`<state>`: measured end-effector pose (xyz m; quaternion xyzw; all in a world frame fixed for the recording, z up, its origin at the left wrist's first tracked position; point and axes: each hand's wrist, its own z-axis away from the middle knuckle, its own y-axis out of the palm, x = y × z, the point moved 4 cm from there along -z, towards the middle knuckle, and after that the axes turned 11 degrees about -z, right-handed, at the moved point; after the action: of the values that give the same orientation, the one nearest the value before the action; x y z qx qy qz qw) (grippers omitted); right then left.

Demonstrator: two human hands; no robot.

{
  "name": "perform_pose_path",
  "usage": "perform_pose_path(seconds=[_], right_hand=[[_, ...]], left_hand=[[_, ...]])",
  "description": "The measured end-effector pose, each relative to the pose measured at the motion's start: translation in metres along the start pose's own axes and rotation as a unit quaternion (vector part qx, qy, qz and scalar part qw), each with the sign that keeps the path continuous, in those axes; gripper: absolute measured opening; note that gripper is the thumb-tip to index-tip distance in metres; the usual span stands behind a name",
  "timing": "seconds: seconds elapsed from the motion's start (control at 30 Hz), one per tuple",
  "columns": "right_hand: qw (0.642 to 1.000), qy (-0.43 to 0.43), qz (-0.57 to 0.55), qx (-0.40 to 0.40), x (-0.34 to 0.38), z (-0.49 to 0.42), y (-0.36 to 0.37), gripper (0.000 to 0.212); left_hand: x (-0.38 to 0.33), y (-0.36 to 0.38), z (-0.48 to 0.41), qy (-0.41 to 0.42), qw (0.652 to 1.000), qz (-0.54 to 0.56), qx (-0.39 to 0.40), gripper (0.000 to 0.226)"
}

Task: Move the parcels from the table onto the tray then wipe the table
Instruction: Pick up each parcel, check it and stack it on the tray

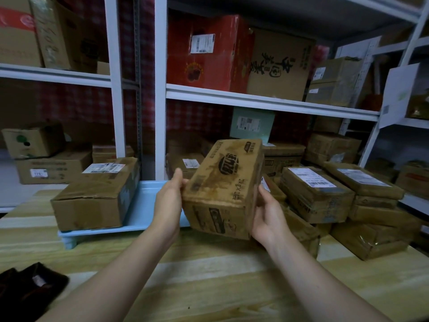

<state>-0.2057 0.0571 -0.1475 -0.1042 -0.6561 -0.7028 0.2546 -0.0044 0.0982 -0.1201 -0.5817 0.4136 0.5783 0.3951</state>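
Observation:
I hold a brown cardboard parcel (pixel 222 187) with a dark round logo in the air above the wooden table (pixel 209 287). My left hand (pixel 169 203) grips its left side and my right hand (pixel 269 217) its right side. It hangs over the right end of the light blue tray (pixel 144 212). One large brown parcel (pixel 97 198) with a white label sits on the tray's left part. A pile of several taped parcels (pixel 336 201) lies on the table to the right.
A dark cloth (pixel 27 291) lies at the table's near left corner. White metal shelves (pixel 255 98) behind the table carry many cardboard boxes, a red box (pixel 209 52) among them. A shelf post (pixel 160 89) stands just behind the tray.

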Motion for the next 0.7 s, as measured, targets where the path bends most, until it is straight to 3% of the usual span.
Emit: perform_pose_path(seconds=[0.43,0.57,0.7], right_hand=[[0.997,-0.009,0.065,0.032,0.002,-0.001,0.006,0.038],[0.994,-0.032,0.089,0.056,0.004,-0.001,0.007,0.041],[0.988,-0.069,0.118,0.075,0.008,0.002,0.012,0.037]], left_hand=[[0.012,0.003,-0.005,-0.021,0.992,-0.117,-0.040,0.018],[0.014,0.008,-0.006,-0.033,0.985,-0.171,-0.011,0.051],[0.000,0.019,0.007,-0.034,0.986,-0.158,0.036,0.061]])
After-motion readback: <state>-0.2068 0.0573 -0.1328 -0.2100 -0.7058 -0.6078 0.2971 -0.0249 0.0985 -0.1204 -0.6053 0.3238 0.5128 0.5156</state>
